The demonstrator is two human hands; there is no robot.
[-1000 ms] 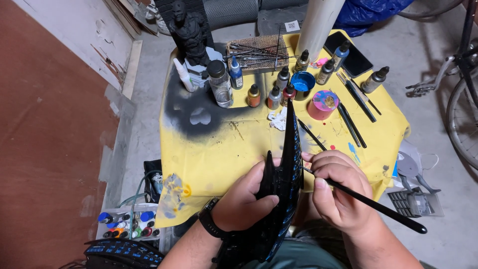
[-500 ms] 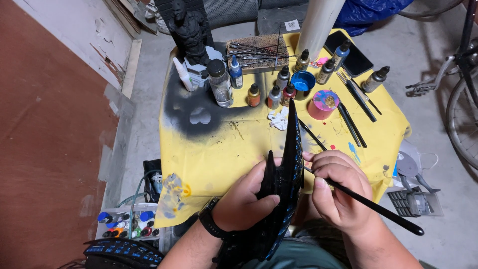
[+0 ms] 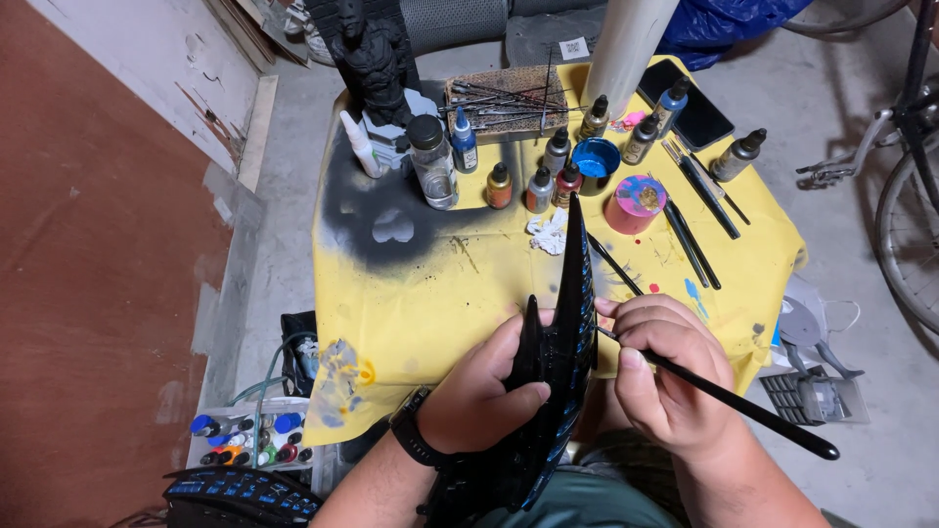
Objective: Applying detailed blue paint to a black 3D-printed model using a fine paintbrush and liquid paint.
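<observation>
Black and spiked, the wing-shaped model piece (image 3: 558,362) dominates the one head view, its long point reaching away from the body over the yellow table cover (image 3: 430,293). The left hand (image 3: 479,396) is clasped round its lower body, thumb lying across the near face and fingers hidden behind, so the blue-striped edge is turned toward the other hand and kept steady for fine work. A dark wristwatch (image 3: 416,445) sits just behind that hand.

The right hand (image 3: 670,376) pinches a thin black paintbrush (image 3: 724,396) pen-fashion, fingers curled tight near the ferrule; the tip meets the piece's right edge beside the blue marks, while the long handle trails out past the knuckles to the right and toward the body.

Beyond both hands, within an easy reach, stand small dropper paint bottles (image 3: 538,186), a blue cup (image 3: 595,158) and a pink paint-smeared pot (image 3: 636,200), with a crumpled white tissue (image 3: 548,235) just past the piece's tip. Spare brushes (image 3: 699,210) lie farther out from the right hand. Far beyond the left hand a dark figurine (image 3: 372,59) stands by a clear jar (image 3: 432,166), on a patch of black overspray.
</observation>
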